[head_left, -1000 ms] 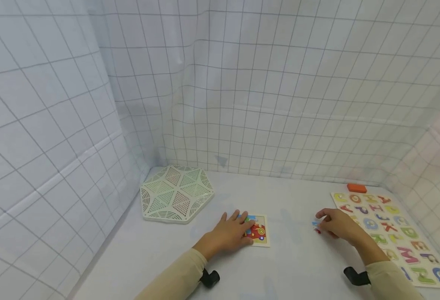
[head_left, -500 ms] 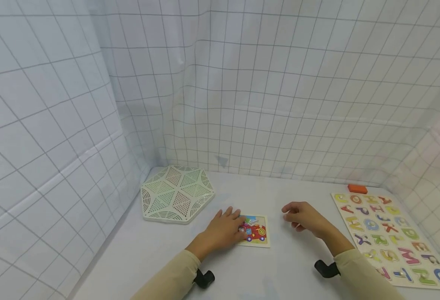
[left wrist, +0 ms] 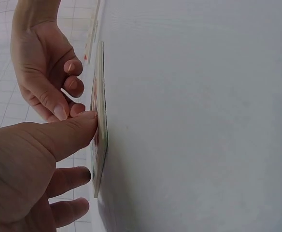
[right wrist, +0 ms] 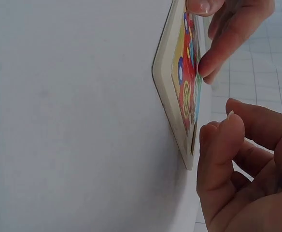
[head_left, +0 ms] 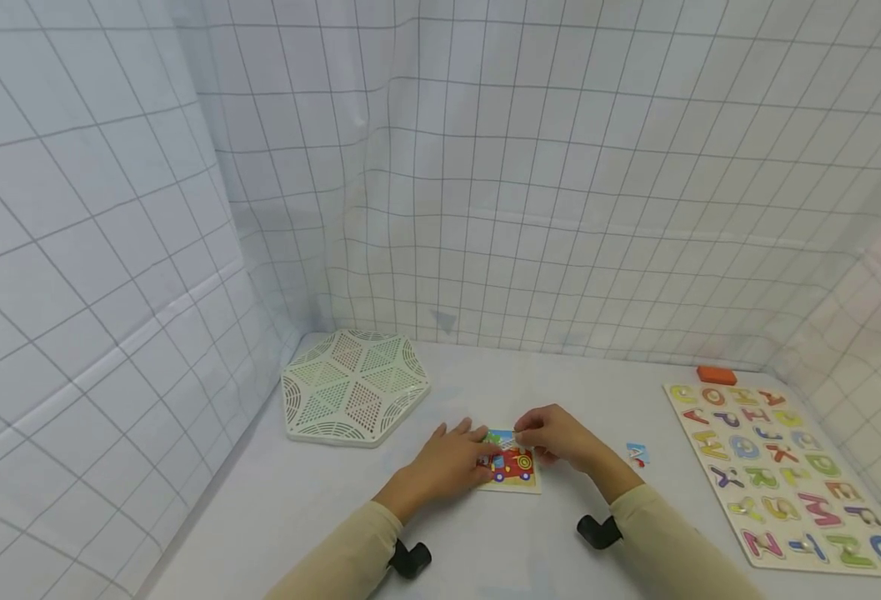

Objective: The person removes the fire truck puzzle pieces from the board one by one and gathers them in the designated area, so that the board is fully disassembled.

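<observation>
In the head view a small jigsaw puzzle board (head_left: 513,487) with a red vehicle picture lies flat on the table. My left hand (head_left: 448,461) rests on its left side, fingers extended; the left wrist view shows its thumb (left wrist: 76,130) on the board's near edge. My right hand (head_left: 560,437) is at the upper right corner, thumb and index finger drawn close together. The right wrist view shows these fingertips near a bare corner slot; whether they pinch a piece cannot be made out. A loose blue puzzle piece (head_left: 638,452) with white and red marks lies to the right.
An alphabet puzzle board (head_left: 781,475) with colourful letters lies on the right side. Behind it sits an orange block (head_left: 716,376). At the back left is a pale perforated hexagonal panel (head_left: 353,387). White gridded curtains (head_left: 530,208) hang around the table.
My right hand has moved left from beside the loose piece to the board's upper right corner, uncovering that piece. My left hand has shifted slightly left and stays on the board.
</observation>
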A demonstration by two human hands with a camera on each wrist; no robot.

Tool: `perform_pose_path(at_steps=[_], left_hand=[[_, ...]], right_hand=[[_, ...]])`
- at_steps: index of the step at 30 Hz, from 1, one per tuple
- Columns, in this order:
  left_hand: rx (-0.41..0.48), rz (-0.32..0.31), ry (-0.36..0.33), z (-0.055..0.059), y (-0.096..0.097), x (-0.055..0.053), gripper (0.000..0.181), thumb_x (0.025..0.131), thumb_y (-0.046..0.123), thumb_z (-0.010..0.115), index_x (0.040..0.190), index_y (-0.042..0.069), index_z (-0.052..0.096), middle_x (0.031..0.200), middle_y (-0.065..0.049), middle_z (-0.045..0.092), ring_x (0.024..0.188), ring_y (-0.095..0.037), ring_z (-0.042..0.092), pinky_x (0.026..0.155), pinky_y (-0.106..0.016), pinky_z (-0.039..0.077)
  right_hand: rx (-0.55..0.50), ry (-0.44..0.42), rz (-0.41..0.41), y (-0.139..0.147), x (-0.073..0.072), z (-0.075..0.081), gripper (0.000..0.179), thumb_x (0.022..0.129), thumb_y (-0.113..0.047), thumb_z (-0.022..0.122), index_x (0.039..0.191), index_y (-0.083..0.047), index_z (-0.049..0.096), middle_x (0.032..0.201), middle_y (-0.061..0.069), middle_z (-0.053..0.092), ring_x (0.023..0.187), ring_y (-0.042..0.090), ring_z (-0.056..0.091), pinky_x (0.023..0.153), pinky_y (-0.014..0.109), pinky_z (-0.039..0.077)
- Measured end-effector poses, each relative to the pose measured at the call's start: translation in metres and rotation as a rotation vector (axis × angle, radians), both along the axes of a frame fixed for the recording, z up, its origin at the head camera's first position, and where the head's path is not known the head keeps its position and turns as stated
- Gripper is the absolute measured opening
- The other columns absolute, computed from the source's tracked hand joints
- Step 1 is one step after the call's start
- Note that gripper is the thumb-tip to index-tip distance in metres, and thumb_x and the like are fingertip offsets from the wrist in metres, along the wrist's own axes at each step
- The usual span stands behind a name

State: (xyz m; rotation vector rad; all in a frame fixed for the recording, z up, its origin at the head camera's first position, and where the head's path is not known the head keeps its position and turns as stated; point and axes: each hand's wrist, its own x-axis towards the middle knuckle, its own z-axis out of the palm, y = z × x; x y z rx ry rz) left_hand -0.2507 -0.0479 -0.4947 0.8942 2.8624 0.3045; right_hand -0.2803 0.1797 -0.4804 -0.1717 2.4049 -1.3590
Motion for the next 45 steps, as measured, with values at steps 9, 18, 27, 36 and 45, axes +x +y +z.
perform_pose_path(at_steps=[9,18,27,36,45], left_hand=[[-0.028,-0.017,-0.013,0.005,0.0,0.004,0.042,0.1,0.043,0.062,0.141,0.036,0.062,0.156,-0.003,0.049,0.148,-0.035,0.038,0.114,-0.065,0.031],[-0.026,-0.024,-0.035,0.002,-0.001,0.002,0.043,0.1,0.044,0.061,0.142,0.036,0.061,0.157,-0.005,0.047,0.15,-0.035,0.035,0.114,-0.068,0.03],[-0.024,-0.031,-0.035,0.002,-0.002,0.002,0.043,0.1,0.045,0.061,0.143,0.036,0.061,0.158,-0.004,0.046,0.15,-0.036,0.034,0.113,-0.069,0.03],[-0.034,-0.032,-0.028,0.001,-0.002,0.002,0.044,0.1,0.044,0.061,0.143,0.035,0.06,0.158,-0.004,0.046,0.15,-0.036,0.035,0.113,-0.069,0.031],[-0.024,-0.03,-0.025,-0.001,-0.002,0.002,0.044,0.101,0.045,0.06,0.144,0.036,0.06,0.159,-0.004,0.045,0.15,-0.036,0.035,0.113,-0.068,0.03]], right_hand=[[0.076,0.023,0.004,-0.008,0.002,-0.004,0.014,0.093,-0.009,0.07,0.105,-0.004,0.073,0.085,0.004,0.065,0.056,0.014,0.046,0.049,0.023,0.037],[0.118,0.043,-0.042,-0.013,0.001,-0.006,0.006,0.091,-0.008,0.072,0.097,-0.006,0.071,0.084,0.004,0.064,0.064,0.015,0.055,0.054,0.025,0.046],[0.097,0.046,-0.043,-0.018,-0.001,-0.007,0.011,0.087,-0.002,0.072,0.092,-0.006,0.064,0.08,0.006,0.059,0.06,0.016,0.053,0.051,0.025,0.044],[0.184,0.107,-0.03,-0.02,-0.001,-0.006,0.007,0.089,-0.003,0.071,0.089,-0.007,0.065,0.08,0.006,0.06,0.064,0.017,0.055,0.055,0.027,0.046],[0.107,0.122,-0.038,0.015,0.0,0.0,0.005,0.093,-0.006,0.068,0.096,-0.004,0.065,0.082,0.006,0.06,0.063,0.016,0.052,0.053,0.027,0.044]])
